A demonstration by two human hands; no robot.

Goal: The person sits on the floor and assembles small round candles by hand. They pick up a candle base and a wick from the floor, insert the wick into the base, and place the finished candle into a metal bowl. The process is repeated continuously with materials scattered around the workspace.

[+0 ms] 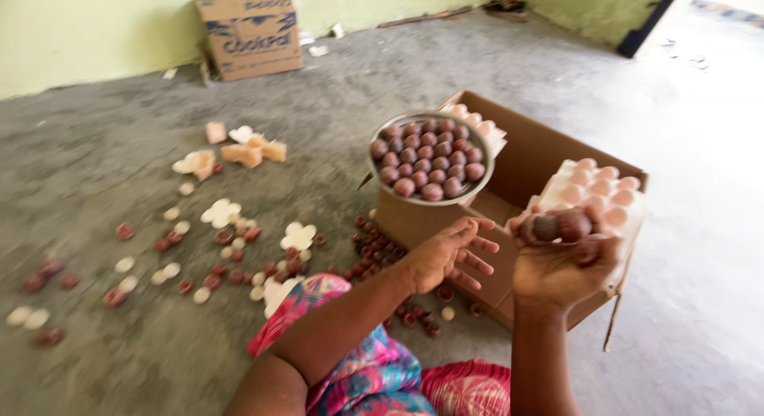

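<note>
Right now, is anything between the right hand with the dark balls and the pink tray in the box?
Nothing visible. The right hand holds the dark balls directly in front of the pink tray, with no object between them. The metal bowl sits to the left, clear.

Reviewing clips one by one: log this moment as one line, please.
right hand: holds two brown balls | left hand: open, empty | metal bowl: full, on cardboard box | floor: scattered pieces
</note>
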